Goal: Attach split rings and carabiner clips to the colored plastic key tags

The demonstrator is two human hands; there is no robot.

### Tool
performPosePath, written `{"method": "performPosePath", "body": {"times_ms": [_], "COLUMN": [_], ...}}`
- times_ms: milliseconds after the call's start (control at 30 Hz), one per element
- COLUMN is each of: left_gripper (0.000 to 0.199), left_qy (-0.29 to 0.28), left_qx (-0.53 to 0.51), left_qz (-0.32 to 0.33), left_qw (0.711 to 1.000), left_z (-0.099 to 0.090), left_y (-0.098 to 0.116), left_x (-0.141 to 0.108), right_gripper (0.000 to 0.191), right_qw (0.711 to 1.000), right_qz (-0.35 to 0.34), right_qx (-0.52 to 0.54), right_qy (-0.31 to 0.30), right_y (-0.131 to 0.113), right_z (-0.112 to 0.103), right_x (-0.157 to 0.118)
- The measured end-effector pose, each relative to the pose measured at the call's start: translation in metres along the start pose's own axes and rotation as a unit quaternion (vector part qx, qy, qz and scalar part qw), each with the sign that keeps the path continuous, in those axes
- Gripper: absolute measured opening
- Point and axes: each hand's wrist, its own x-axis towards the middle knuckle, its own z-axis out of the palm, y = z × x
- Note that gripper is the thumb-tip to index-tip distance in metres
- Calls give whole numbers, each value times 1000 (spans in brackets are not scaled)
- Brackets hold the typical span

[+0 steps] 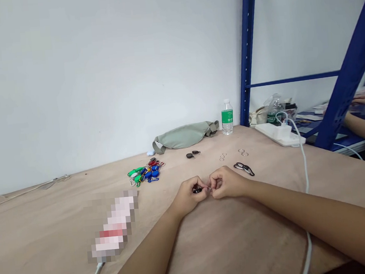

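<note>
Black fitting (197, 190), reel or clip unclear, long axis hidden, sits gripped in left hand (187, 197), just left of right hand (227, 183), whose fingertips pinch 1 small metal piece (209, 189).

Tan table (58, 220), loosely scattered
Coloured reels (155, 173) lie heaped, with two black reels (189, 155), metal rings (243, 152) and black clips (244, 168) to their right. Along the back lie a pale-blue case (151, 153) and a grey-green bag (182, 137), beside an upright bottle (227, 116). White power strip (268, 131) at right; pixelated object (114, 228) at left.
</note>
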Motion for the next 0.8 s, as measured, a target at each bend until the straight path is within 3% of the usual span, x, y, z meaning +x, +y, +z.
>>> {"method": "performPosePath", "body": {"times_ms": [233, 600, 700, 800], "left_gripper": [9, 10, 9, 8], "left_qy": [-5, -21, -23, -14], "left_qx": [53, 40, 48, 53], "left_qz": [20, 16, 16, 9], "left_qw": [998, 999, 998, 998], "left_z": [0, 1, 1, 1], "left_y": [1, 0, 1, 2], "left_x": [-2, -2, -2, -2], "right_gripper": [5, 6, 5, 25], "right_qw": [1000, 998, 999, 993], "right_qz": [-5, -45, -33, 3], "right_qx": [-7, -33, 2, 106], "right_qy": [-5, -1, -8, -43], "right_y": [-2, -7, -5, 0], "right_z": [0, -2, -2, -5], "right_x": [0, -1, 1, 4]}}
